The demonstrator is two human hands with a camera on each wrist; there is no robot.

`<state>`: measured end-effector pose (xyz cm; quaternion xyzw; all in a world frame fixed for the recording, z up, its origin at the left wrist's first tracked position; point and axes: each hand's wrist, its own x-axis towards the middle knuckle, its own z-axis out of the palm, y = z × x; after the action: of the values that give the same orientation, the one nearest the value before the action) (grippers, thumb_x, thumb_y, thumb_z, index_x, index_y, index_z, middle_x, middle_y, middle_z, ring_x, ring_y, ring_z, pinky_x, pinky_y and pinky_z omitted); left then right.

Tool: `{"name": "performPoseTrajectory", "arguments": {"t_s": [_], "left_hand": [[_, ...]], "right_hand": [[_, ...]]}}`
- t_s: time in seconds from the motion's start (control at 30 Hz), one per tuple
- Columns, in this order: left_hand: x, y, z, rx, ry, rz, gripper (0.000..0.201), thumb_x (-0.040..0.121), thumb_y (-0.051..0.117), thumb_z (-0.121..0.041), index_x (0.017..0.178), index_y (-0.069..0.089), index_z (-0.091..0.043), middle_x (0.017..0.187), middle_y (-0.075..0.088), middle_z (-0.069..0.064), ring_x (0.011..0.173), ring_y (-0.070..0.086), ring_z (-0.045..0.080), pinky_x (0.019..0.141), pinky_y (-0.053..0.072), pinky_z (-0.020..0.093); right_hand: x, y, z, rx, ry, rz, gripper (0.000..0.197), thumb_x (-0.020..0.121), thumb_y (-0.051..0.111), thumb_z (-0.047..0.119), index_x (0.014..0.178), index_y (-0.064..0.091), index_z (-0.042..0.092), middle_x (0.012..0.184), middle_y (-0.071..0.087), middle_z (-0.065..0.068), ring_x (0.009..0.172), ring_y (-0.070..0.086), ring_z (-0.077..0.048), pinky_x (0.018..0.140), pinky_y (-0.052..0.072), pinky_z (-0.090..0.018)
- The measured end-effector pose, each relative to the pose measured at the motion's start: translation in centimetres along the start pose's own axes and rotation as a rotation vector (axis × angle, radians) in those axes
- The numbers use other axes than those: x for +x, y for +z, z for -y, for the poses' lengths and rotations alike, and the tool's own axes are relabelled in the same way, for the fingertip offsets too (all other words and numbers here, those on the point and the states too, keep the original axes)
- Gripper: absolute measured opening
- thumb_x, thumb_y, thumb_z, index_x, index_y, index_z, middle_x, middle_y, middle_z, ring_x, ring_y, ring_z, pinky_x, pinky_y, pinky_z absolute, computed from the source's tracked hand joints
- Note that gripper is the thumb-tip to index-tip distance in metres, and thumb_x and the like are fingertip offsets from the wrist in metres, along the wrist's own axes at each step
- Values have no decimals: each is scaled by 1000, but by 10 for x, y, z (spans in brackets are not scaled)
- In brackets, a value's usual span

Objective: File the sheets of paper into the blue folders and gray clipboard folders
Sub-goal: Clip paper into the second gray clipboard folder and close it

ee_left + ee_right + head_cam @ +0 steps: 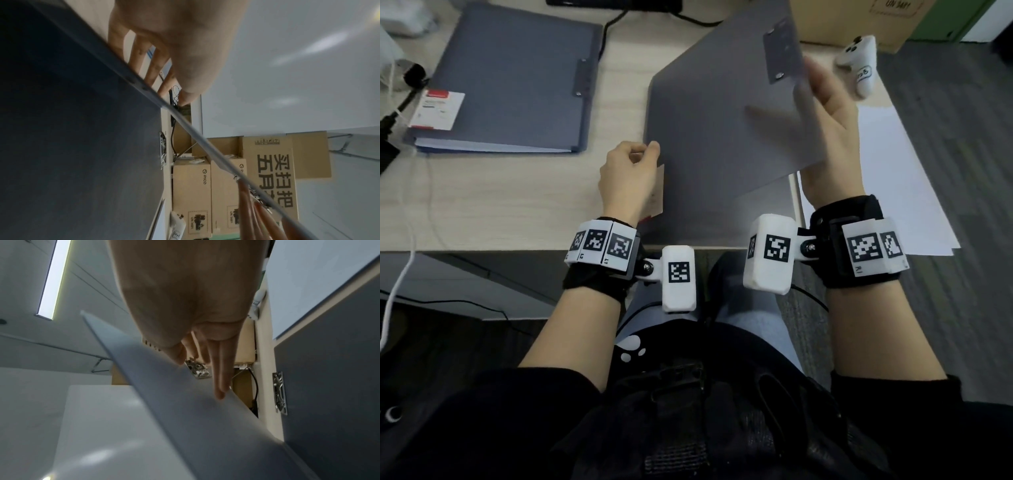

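Observation:
A gray clipboard folder [715,130] lies mid-desk with its cover lifted and tilted up. My right hand [811,89] pinches the cover's right edge beside the metal clip [780,51], thumb on one face and fingers behind. In the right wrist view my right hand [197,369] lies along the raised cover [174,410]. My left hand [650,150] grips the folder's left edge with curled fingers. The left wrist view shows my left hand [176,91] over the dark folder [72,129]. A closed blue folder [510,78] lies at the left. White sheets [887,178] lie at the right.
A small white plush toy [859,65] sits beyond my right hand, and a cardboard box [859,20] stands behind it. Black and white cables [400,102] run along the desk's left side. The desk's front edge [517,250] is close to my wrists.

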<state>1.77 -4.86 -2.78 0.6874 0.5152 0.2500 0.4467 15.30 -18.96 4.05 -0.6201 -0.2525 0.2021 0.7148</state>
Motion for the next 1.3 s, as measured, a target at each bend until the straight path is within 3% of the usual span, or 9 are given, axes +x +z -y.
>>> {"name": "performPoseTrajectory", "arguments": {"t_s": [0.17,0.27,0.37,0.47,0.57,0.67,0.83,1.03,1.3], "left_hand": [[7,-23,0,-175,-51,196,21,90,51,-46,84,60,-27,90,66,1,70,59,14,76,50,32],[5,-41,-4,-174,-49,342,23,97,41,-44,96,55,-27,89,58,-9,68,56,6,57,49,17],[3,-59,-6,-132,0,456,34,99,32,-48,112,54,-26,105,59,-11,84,61,8,70,52,15],[2,-76,-9,-120,36,512,44,98,27,-53,121,55,-28,122,61,-6,100,64,13,92,51,29],[2,-94,-10,-190,93,520,47,98,25,-55,121,56,-30,122,64,-5,102,67,13,96,51,37],[5,-115,-9,-322,142,449,49,98,21,-53,118,59,-29,115,69,-4,100,68,13,95,51,39],[5,-147,-6,-538,178,302,54,104,10,-39,103,63,-28,91,73,-11,89,67,7,80,53,28],[5,-175,12,-772,188,182,70,97,-1,-49,108,66,-31,108,70,-5,115,59,25,102,45,48],[24,-194,49,-805,-58,-158,35,93,41,-30,107,64,-8,100,71,5,95,66,22,77,52,32]], "right_hand": [[4,27,8,-95,-40,110,43,101,38,19,141,36,3,141,46,-14,116,51,-15,83,50,-20],[5,49,13,-134,23,189,19,102,37,14,116,50,10,108,58,-4,82,52,3,57,46,-9],[5,74,18,-207,24,233,16,101,36,5,101,46,17,82,50,11,51,51,15,47,39,-3],[-1,97,21,-189,19,313,28,98,40,23,124,47,15,104,57,6,79,59,12,66,47,-9],[-7,117,19,-203,-10,406,53,91,42,35,139,40,12,129,51,-4,117,53,-15,98,49,-33],[-9,135,9,-251,-42,499,50,96,46,30,142,38,12,143,45,-2,132,44,-13,112,37,-39],[-11,164,-10,-322,1,592,57,85,55,40,137,45,19,144,45,4,132,39,-5,115,31,-29],[-13,192,-28,-410,51,670,46,89,61,35,132,50,24,146,41,3,132,36,-5,109,25,-20],[-15,219,-50,-543,112,765,43,89,62,30,130,52,23,151,32,0,138,31,-11,104,23,-18]]}}
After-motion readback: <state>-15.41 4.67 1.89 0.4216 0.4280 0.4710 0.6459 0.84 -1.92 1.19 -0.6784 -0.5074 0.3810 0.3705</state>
